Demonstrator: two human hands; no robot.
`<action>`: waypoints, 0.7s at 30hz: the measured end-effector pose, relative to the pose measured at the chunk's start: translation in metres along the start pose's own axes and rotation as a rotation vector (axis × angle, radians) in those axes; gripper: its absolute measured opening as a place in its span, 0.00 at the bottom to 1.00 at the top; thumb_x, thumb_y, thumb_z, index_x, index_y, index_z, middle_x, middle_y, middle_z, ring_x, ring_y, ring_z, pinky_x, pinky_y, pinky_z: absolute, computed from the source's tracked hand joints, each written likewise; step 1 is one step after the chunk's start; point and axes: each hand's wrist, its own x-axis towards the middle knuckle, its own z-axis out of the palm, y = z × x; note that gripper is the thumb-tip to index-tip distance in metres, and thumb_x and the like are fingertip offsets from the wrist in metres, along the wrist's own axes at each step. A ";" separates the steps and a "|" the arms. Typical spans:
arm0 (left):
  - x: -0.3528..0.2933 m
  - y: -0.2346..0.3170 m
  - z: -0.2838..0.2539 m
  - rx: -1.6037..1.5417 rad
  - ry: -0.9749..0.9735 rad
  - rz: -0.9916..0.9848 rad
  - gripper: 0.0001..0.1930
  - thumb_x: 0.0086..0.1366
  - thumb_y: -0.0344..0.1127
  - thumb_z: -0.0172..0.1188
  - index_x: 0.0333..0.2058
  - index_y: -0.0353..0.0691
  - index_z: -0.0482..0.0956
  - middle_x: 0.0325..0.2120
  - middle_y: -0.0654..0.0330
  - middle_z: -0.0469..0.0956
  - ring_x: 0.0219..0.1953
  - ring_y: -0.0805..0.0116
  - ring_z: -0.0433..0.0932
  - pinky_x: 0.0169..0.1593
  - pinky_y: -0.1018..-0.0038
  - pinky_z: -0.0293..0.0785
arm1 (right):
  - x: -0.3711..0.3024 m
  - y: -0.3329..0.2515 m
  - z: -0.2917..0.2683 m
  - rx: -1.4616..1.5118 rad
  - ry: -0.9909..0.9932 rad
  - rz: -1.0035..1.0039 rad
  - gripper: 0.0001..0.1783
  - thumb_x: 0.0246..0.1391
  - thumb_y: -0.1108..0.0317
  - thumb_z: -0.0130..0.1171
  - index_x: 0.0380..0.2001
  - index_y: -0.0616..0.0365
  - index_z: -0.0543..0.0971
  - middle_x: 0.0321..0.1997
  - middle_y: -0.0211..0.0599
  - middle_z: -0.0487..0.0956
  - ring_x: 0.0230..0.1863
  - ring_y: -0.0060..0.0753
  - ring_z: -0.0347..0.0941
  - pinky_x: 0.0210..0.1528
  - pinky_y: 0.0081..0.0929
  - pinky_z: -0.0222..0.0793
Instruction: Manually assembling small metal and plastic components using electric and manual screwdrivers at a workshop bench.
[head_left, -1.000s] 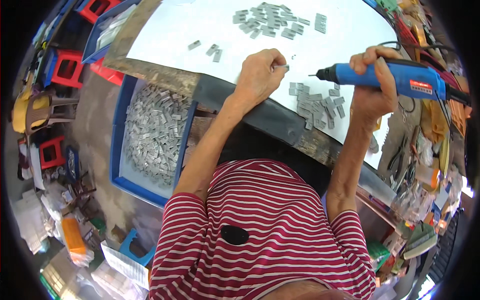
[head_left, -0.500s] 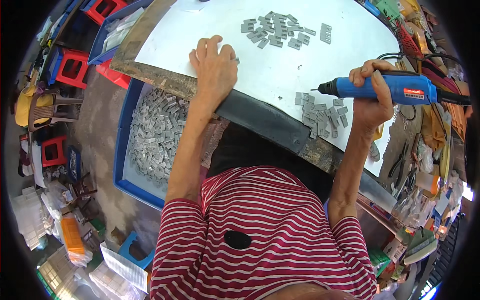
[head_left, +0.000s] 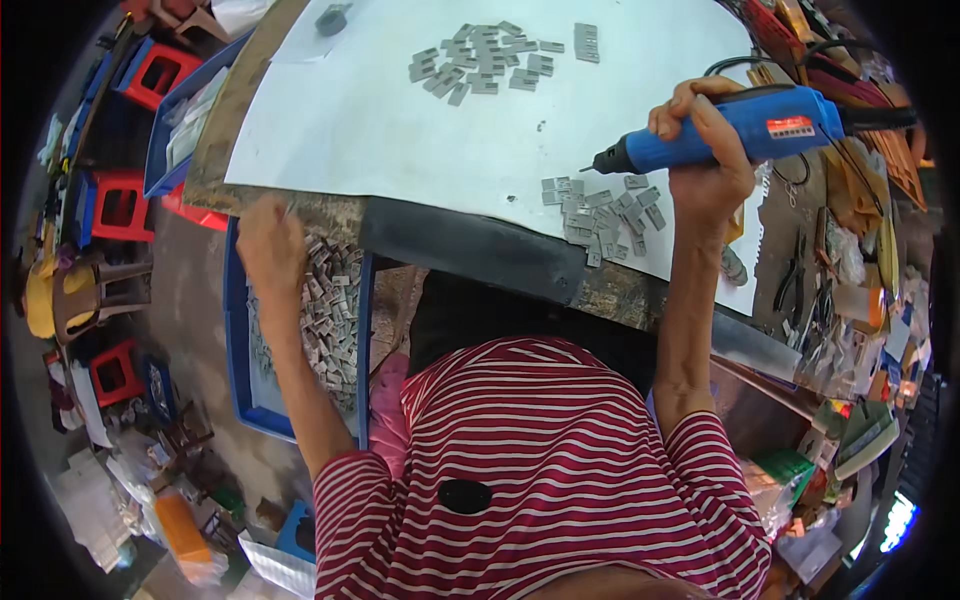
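My right hand [head_left: 715,160] is wrapped round a blue corded electric screwdriver [head_left: 725,130] with a black nose and a thin bit pointing left. The bit is just above a near heap of small grey rectangular pieces [head_left: 603,215] on the white paper [head_left: 400,130]. My left hand [head_left: 272,245] hangs over the far end of a blue bin [head_left: 234,330], beside the table edge. Its fingers are bent and smeared, so what they hold, if anything, is unclear. The bin holds a mass of similar grey pieces [head_left: 335,310].
Farther back on the paper lies another group of grey pieces [head_left: 485,60], with a short row [head_left: 587,42] to its right. A dark round object [head_left: 331,20] is at the far left. Pliers [head_left: 790,275] lie at right. Red stools [head_left: 122,205] stand on the floor at left.
My left hand has moved from the paper leftward and down to the bin. My right hand still holds the screwdriver, now tilted slightly nose-down. The whole view has shifted a little.
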 end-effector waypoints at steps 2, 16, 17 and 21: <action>-0.011 0.002 -0.020 0.153 -0.236 -0.274 0.05 0.53 0.28 0.52 0.31 0.40 0.69 0.27 0.51 0.73 0.35 0.50 0.71 0.36 0.57 0.65 | 0.001 0.001 -0.002 -0.011 0.013 -0.006 0.11 0.40 0.80 0.56 0.32 0.65 0.73 0.24 0.41 0.73 0.21 0.33 0.71 0.28 0.31 0.69; 0.131 0.126 0.062 -0.712 0.052 0.275 0.13 0.55 0.30 0.55 0.40 0.34 0.74 0.38 0.49 0.75 0.43 0.52 0.72 0.48 0.65 0.67 | -0.001 0.000 -0.001 -0.001 -0.003 0.013 0.11 0.42 0.79 0.55 0.34 0.65 0.71 0.24 0.41 0.73 0.21 0.32 0.70 0.29 0.31 0.68; 0.146 0.130 0.075 -0.751 0.042 0.341 0.14 0.56 0.32 0.55 0.41 0.34 0.75 0.39 0.49 0.75 0.43 0.52 0.72 0.48 0.66 0.67 | -0.001 0.000 -0.002 0.005 0.014 0.025 0.11 0.42 0.79 0.55 0.34 0.65 0.71 0.24 0.41 0.73 0.21 0.32 0.70 0.29 0.31 0.68; 0.182 0.136 0.118 -0.542 0.016 0.482 0.18 0.59 0.41 0.52 0.45 0.39 0.74 0.43 0.54 0.73 0.47 0.56 0.70 0.49 0.64 0.65 | -0.003 -0.002 -0.002 0.064 0.041 0.054 0.12 0.42 0.80 0.54 0.34 0.64 0.70 0.24 0.41 0.72 0.21 0.32 0.69 0.29 0.31 0.68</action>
